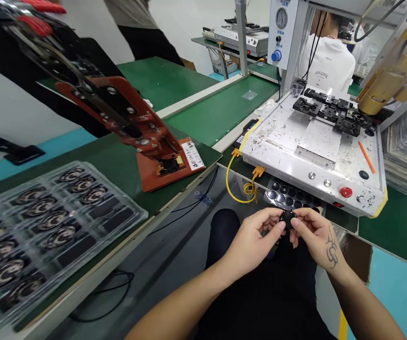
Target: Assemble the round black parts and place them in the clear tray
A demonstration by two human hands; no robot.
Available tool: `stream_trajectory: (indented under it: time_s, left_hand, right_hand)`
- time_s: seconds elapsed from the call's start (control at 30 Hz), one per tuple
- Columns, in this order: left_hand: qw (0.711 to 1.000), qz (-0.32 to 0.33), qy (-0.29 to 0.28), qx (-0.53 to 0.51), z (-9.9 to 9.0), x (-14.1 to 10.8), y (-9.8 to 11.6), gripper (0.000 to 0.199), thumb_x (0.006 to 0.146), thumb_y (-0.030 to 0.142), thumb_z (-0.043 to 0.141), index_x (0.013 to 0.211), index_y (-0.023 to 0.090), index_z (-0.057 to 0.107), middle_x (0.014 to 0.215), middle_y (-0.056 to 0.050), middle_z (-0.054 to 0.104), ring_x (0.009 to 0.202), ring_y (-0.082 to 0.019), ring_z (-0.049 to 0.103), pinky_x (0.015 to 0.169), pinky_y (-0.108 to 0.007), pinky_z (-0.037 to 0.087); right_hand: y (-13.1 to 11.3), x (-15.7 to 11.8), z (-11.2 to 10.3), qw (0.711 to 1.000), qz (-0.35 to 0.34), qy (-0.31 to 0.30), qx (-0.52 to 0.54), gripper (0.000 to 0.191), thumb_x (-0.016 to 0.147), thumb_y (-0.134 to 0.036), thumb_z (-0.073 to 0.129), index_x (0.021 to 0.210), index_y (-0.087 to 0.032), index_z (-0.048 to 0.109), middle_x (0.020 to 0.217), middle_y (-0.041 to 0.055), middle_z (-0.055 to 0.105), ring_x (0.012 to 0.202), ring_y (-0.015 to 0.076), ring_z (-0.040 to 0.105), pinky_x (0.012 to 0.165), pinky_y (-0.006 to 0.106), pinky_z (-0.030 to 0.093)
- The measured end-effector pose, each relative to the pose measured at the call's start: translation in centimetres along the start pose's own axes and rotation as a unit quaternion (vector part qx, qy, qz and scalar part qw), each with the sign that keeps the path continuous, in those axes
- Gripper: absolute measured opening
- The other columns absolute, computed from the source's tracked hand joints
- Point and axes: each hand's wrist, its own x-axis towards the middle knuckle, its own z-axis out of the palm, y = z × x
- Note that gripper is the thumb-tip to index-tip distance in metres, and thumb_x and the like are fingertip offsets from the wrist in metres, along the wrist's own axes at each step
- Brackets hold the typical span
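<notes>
1. The step in hand looks like close handling of one small part: a black disc is held up between both hands, in front of the white machine.
2. The left hand pinches the left side of the disc between thumb and fingers; the right hand does the same on the right, its thumb tip touching the rim. Both grips are closed on the disc, with the other fingers curled.
3. The disc is therefore directly between the two sets of fingertips, touching both, over the person's lap and off the tabletop. Its exact tilt is hard to tell.
4. Just beyond the fingers lies a clear sheet with rows of dark round pieces, partly hidden by the hands. Farther off, on the machine, sits a black fixture; well apart to the left are a red-brown press and a clear tray.
5. In my judgement, the next move calls for a light, even pinch at the rim, both thumbs working together, so that the small disc does not slip or get smudged.
</notes>
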Motion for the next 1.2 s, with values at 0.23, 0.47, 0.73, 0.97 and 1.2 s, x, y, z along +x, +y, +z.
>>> stream_trajectory:
  time_s: [0.23,0.47,0.73,0.97,1.2]
  left_hand:
    - [0.997,0.024,0.03,0.066,0.2,-0.3,-0.2,0.017,0.094,0.031,0.075,0.106,0.018,0.076,0.087,-0.003,0.074,0.08,-0.018,0.069,0.076,-0.029,0.056]
    - [0.998,0.033,0.027,0.052,0.3,-0.5,0.1,0.014,0.097,0.032,0.072,0.1,0.018,0.074,0.086,-0.003,0.073,0.079,-0.018,0.068,0.075,-0.028,0.056]
    - [0.996,0.037,0.039,0.072,0.0,-0.3,0.7,0.013,0.096,0.031,0.072,0.096,0.018,0.072,0.084,-0.003,0.071,0.076,-0.017,0.065,0.073,-0.027,0.053]
    - [0.995,0.037,0.073,0.051,0.2,-1.5,0.2,0.016,0.095,0.031,0.074,0.1,0.016,0.075,0.088,-0.006,0.074,0.078,-0.018,0.068,0.074,-0.028,0.054]
    - [0.893,0.14,0.328,0.273,-10.1,-6.0,2.0,0.025,0.101,0.041,0.069,0.112,0.022,0.081,0.103,-0.009,0.077,0.094,-0.023,0.07,0.09,-0.034,0.054]
  right_hand:
    - [0.1,-0.3,0.5,1.0,-0.001,0.007,0.007,0.029,0.097,-0.05,0.078,0.104,-0.022,0.073,0.067,-0.0011,0.07,0.052,0.0164,0.066,0.051,0.03,0.058]
    - [0.2,-0.6,0.7,1.0,-0.009,0.011,0.002,0.028,0.097,-0.049,0.078,0.104,-0.022,0.072,0.07,-0.0009,0.07,0.054,0.015,0.065,0.05,0.028,0.056]
    - [0.1,-0.6,1.0,0.998,-0.016,0.026,-0.052,0.029,0.098,-0.051,0.076,0.101,-0.023,0.072,0.067,-0.0018,0.068,0.055,0.0159,0.064,0.053,0.03,0.056]
    - [1.7,-0.1,1.0,0.996,-0.044,-0.009,-0.073,0.023,0.101,-0.045,0.075,0.107,-0.023,0.074,0.066,-0.0005,0.069,0.054,0.0179,0.067,0.053,0.03,0.059]
    - [5.9,2.5,-0.5,0.985,-0.079,-0.12,-0.099,0.047,0.097,-0.053,0.074,0.137,-0.029,0.072,0.111,0.0119,0.082,0.087,0.03,0.082,0.078,0.041,0.071]
